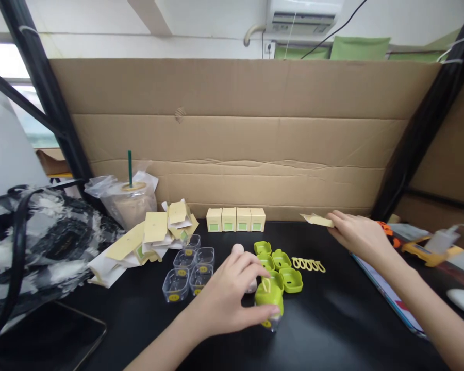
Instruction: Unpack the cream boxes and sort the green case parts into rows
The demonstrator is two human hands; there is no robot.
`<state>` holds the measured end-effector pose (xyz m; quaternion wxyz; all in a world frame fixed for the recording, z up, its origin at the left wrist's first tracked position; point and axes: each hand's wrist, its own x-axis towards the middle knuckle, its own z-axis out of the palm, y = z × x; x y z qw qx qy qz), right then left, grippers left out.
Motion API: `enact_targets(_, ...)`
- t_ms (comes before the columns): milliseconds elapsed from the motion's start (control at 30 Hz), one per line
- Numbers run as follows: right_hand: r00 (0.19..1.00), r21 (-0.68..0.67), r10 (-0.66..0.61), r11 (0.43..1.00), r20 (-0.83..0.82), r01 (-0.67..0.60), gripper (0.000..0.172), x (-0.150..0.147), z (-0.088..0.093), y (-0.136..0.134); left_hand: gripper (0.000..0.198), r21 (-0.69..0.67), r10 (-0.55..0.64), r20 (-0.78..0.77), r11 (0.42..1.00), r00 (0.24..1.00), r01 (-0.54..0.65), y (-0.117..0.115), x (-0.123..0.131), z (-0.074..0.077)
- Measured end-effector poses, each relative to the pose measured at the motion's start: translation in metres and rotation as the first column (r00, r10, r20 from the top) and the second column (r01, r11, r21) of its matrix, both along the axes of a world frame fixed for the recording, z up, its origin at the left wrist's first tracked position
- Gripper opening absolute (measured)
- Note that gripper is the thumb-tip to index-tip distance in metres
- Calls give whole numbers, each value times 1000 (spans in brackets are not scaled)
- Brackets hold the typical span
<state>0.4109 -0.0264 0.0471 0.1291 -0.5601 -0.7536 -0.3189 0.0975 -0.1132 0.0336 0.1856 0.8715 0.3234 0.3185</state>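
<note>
My left hand [232,293] reaches around a small box with a green lid [269,299] and a clear base, thumb in front and fingers behind; a pale yellow loop [266,285] stands on that lid. Farther right, my right hand [358,234] pinches a thin, flat cream piece of card or paper [317,220] above the table. Several loose green lids [292,281] lie just beyond the held box. Beside them is a row of yellow loops [308,265]. A pale round object [237,249] shows behind my left fingers, which partly hide another.
Several clear open boxes [177,283] stand left of centre, near a heap of opened cream cartons [156,229]. Small closed cartons [229,220] line up before the cardboard wall [232,139]. A bagged drink cup [133,201] and a bag [58,237] are left; a phone-like slab [390,296] is right.
</note>
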Motion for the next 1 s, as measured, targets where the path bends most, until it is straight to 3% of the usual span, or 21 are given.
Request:
enact_targets(133,998,-248,-61,967,12,62,13,25,-26,24,59,42,-65,-163,996,984,72,0,1,-5)
enact_targets(333,990,-445,-134,890,-51,98,22,42,-51,32,57,18,-67,-190,997,979,72,0,4,-11)
enact_targets(400,981,-448,-178,886,-84,122,23,44,-51,32,56,1,-71,-189,997,979,72,0,5,-12)
enact_targets(500,970,-365,-187,923,-153,120,25,41,-43,28,61,-12,-56,-183,998,982,55,1,5,-12)
enact_targets(600,966,-212,-77,977,-245,24,30,25,-28,18,64,-22,-37,-167,999,985,34,1,5,-13)
enact_targets(667,953,-140,72,983,-296,-118,33,4,-18,5,65,-42,-37,-159,999,987,30,0,5,-14)
enact_targets(767,883,-151,326,907,-338,-393,23,-39,-9,-27,67,-59,-44,-144,998,989,36,0,5,-14)
enact_targets(800,841,-184,404,853,-359,-488,17,-53,-9,-40,66,-66,-49,-134,997,990,41,-1,5,-13)
enact_targets(833,769,-261,470,752,-433,-606,8,-66,-10,-52,65,-76,-54,-120,996,991,45,-1,5,-12)
enact_targets(867,734,-308,481,691,-479,-654,5,-76,-12,-63,63,-92,-53,-103,995,993,44,-1,6,-12)
enact_targets(933,709,-345,467,645,-528,-682,31,-91,-18,-80,54,-136,-42,-75,990,996,32,0,6,-10)
enact_targets(1000,712,-343,437,658,-550,-670,49,-97,-28,-87,44,-171,-13,-49,985,999,4,0,6,-9)
